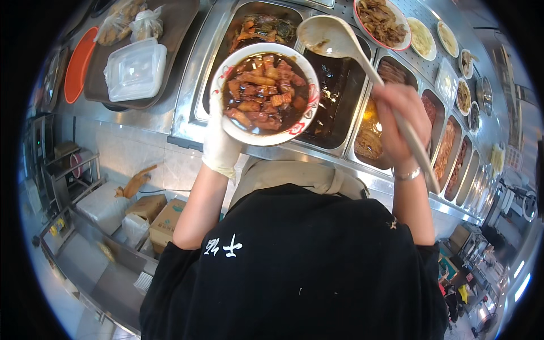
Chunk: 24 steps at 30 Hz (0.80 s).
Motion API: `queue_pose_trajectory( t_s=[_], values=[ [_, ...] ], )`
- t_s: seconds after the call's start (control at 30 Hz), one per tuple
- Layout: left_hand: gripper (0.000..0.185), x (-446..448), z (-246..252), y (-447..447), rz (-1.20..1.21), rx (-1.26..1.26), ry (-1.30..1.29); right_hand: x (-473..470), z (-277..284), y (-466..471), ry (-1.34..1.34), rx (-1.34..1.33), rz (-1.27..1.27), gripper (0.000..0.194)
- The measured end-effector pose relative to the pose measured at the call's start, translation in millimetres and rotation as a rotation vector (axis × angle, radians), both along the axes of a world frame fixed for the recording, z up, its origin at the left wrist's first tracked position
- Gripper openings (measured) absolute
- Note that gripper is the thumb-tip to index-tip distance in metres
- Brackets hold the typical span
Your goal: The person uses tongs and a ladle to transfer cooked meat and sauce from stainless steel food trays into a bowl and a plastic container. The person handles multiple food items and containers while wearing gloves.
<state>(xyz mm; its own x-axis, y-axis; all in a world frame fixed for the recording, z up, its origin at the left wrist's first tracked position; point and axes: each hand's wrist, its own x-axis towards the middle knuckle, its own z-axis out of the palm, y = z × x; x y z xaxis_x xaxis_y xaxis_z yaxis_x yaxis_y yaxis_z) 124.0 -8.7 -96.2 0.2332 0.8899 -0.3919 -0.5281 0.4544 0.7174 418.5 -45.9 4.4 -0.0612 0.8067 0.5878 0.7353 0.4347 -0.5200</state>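
Observation:
My left hand point(221, 142), in a pale disposable glove, grips the near left side of a white bowl point(313, 108) with red floral decoration. Chunks of braised meat point(265, 93) in dark sauce fill the bowl. It is held above the steel food pans, partly covering two of them. My bare right hand point(403, 123) is closed around the handle of a large pale ladle point(327, 38). The ladle's head, smeared with a little sauce, hangs just past the bowl's upper right, over a pan of dark liquid point(333, 97).
Steel pans of sauced food point(369, 136) and meat point(446, 144) run rightward along the counter. Behind them stand several bowls, one holding brown food point(382, 25). At left, a brown tray point(178, 38) bears clear plastic containers point(135, 70). A ginger cat point(136, 182) is near cardboard boxes point(165, 221) below.

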Motion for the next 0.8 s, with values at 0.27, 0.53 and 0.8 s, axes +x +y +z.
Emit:
queue_pose_trajectory(
  t_s=[0.27,0.53,0.8],
  values=[
    [0.062,-23,18,3,0.158,-0.075,0.007,53,-86,22,-0.230,-0.261,-0.030,0.018],
    [0.067,-29,26,7,0.211,-0.035,0.130,54,-90,42,-0.419,-0.283,0.229,0.028],
    [0.065,-23,21,7,0.185,-0.012,0.074,73,-72,37,-0.489,-0.362,0.466,0.030]
  ],
)
